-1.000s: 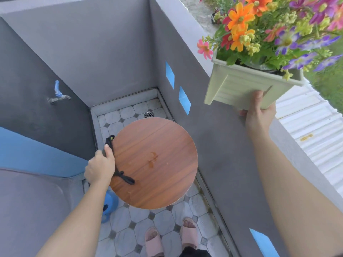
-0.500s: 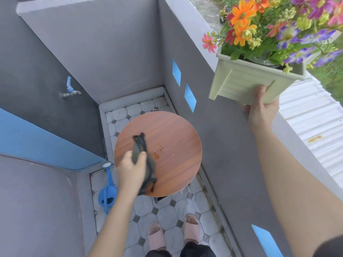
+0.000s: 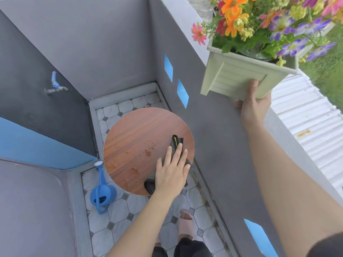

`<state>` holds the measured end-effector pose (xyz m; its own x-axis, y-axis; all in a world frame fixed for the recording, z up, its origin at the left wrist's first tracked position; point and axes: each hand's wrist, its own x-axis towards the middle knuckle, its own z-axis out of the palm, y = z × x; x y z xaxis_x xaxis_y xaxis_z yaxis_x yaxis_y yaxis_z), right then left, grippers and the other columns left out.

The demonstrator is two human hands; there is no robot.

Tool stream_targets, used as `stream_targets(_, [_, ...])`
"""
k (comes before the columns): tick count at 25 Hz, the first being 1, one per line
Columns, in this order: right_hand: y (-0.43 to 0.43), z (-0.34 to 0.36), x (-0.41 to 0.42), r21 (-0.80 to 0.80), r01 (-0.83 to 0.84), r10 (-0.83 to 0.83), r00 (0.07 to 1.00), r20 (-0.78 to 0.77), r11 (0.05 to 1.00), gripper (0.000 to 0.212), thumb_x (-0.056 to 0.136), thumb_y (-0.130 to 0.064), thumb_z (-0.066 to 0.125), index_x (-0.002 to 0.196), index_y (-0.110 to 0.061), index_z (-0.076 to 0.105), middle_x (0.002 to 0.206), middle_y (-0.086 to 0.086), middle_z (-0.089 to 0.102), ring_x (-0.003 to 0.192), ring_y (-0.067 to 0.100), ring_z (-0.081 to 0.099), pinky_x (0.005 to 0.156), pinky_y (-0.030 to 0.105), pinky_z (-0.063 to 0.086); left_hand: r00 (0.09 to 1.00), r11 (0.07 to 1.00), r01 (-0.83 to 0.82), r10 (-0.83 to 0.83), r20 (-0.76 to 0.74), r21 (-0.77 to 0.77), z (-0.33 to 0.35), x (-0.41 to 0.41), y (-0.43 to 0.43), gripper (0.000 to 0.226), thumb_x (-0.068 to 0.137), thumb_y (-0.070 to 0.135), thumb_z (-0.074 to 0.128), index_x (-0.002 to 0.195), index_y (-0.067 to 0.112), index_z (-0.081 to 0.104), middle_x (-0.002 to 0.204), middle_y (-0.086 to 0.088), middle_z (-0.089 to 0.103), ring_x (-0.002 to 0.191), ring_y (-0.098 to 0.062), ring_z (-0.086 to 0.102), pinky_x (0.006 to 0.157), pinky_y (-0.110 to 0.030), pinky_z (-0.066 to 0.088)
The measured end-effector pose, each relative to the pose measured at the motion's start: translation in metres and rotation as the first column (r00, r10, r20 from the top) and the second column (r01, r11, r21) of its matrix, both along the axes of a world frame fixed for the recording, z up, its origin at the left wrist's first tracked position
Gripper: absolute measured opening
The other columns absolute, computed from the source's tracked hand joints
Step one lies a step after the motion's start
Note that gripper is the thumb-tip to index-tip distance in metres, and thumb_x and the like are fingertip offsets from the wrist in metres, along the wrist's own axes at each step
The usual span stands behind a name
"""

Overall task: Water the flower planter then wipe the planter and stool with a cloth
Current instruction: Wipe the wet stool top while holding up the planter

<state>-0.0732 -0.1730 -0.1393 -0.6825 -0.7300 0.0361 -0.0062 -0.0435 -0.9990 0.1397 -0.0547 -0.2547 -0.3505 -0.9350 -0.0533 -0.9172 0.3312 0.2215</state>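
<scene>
The round wooden stool (image 3: pixel 135 145) stands in the tiled corner, its top streaked with smeared water drops. My left hand (image 3: pixel 171 175) lies flat, fingers spread, pressing a dark cloth (image 3: pixel 176 143) onto the stool's right side; the cloth shows beyond my fingertips and at the stool's front edge. My right hand (image 3: pixel 254 106) grips the underside of the pale green planter (image 3: pixel 233 76), held up in the air above the grey wall ledge. Orange, pink, purple and yellow flowers (image 3: pixel 269 21) fill it.
A blue watering can (image 3: pixel 102 195) stands on the floor tiles left of the stool. A tap (image 3: pixel 54 86) sticks out of the left wall. Grey walls close in on three sides. My feet in slippers (image 3: pixel 185 225) are just below the stool.
My left hand carried the cloth from the stool's left rim across to its right side and now presses it flat. The water drops got smeared. The planter stays held up.
</scene>
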Motion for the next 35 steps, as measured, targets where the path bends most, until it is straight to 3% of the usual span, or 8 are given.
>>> stream_targets(12, [0.0,-0.002,-0.002,0.012,0.004,-0.003,1.0,-0.031,1.0,0.035,0.071,-0.063,0.056,0.086,-0.031,0.05,0.095,0.004,0.054,0.076,0.018,0.056,0.049,0.027,0.049,0.983,0.983,-0.157,0.165,0.082,-0.095,-0.013,0.117,0.018,0.061,0.099,0.045,0.014,0.13,0.012,0.054,0.138,-0.011,0.052,0.107,-0.037,0.051,0.07,-0.047,0.053])
stream_targets(17, [-0.001,-0.003,-0.001,0.012,0.0,0.0,0.999,-0.035,1.0,0.036,0.071,-0.064,0.056,0.085,-0.031,0.05,0.095,0.006,0.054,0.075,0.019,0.055,0.048,0.025,0.047,0.974,0.951,-0.135,0.178,0.137,-0.278,-0.031,0.182,0.004,0.043,0.099,0.023,0.039,0.121,-0.01,0.054,0.127,-0.031,0.054,0.103,-0.042,0.054,0.069,-0.044,0.047])
stream_targets(19, [-0.002,-0.003,-0.001,0.009,0.003,-0.002,0.999,-0.037,1.0,0.035,0.071,-0.063,0.055,0.085,-0.031,0.05,0.096,0.006,0.054,0.076,0.02,0.055,0.047,0.023,0.047,0.925,0.911,-0.366,0.379,0.031,-0.19,-0.028,0.201,0.002,0.038,0.094,0.016,0.05,0.121,-0.011,0.053,0.124,-0.033,0.055,0.092,-0.041,0.048,0.069,-0.045,0.044])
stream_targets(21, [-0.003,-0.003,-0.001,0.01,0.004,-0.004,1.0,-0.029,1.0,0.037,0.07,-0.063,0.056,0.086,-0.031,0.05,0.096,0.006,0.054,0.075,0.019,0.055,0.046,0.022,0.046,0.679,0.698,-0.708,0.714,-0.174,0.104,-0.018,0.215,0.001,0.039,0.099,0.02,0.045,0.125,-0.008,0.051,0.128,-0.031,0.053,0.103,-0.045,0.051,0.085,-0.048,0.039])
stream_targets(23, [-0.003,-0.003,0.0,0.011,0.002,-0.002,1.0,-0.021,1.0,0.038,0.07,-0.064,0.056,0.086,-0.03,0.051,0.095,0.007,0.053,0.073,0.018,0.053,0.046,0.022,0.045,0.186,0.348,-0.82,0.913,-0.365,0.455,0.002,0.223,0.002,0.047,0.098,0.04,0.038,0.121,0.003,0.056,0.124,-0.022,0.058,0.111,-0.038,0.053,0.095,-0.045,0.038])
stream_targets(26, [-0.002,-0.005,-0.001,0.008,0.003,-0.003,1.0,-0.016,1.0,0.039,0.07,-0.063,0.057,0.089,-0.03,0.051,0.095,0.007,0.053,0.071,0.017,0.052,0.045,0.022,0.044,-0.27,0.493,-0.524,0.677,-0.685,0.694,0.057,0.183,-0.002,0.032,0.084,0.042,0.062,0.106,0.019,0.061,0.111,-0.005,0.064,0.112,-0.029,0.057,0.093,-0.041,0.044])
stream_targets(29, [-0.002,-0.003,-0.001,-0.001,-0.004,0.004,1.0,-0.021,1.0,0.04,0.07,-0.063,0.057,0.091,-0.03,0.051,0.096,0.007,0.053,0.071,0.017,0.053,0.046,0.023,0.045,-0.123,0.695,-0.212,0.679,-0.724,0.687,0.072,0.12,-0.013,0.054,0.062,0.027,0.082,0.111,0.029,0.06,0.114,0.005,0.064,0.11,-0.015,0.058,0.09,-0.032,0.048])
stream_targets(35, [-0.002,-0.003,0.002,0.001,0.009,-0.009,1.0,-0.021,1.0,0.039,0.069,-0.063,0.057,0.089,-0.03,0.051,0.093,0.003,0.054,0.073,0.015,0.053,0.046,0.023,0.046,0.822,0.89,-0.119,0.337,-0.459,0.441,0.031,0.022,-0.012,0.086,0.081,0.031,0.07,0.149,0.024,0.018,0.152,0.001,0.014,0.135,-0.012,0.011,0.114,-0.034,0.016])
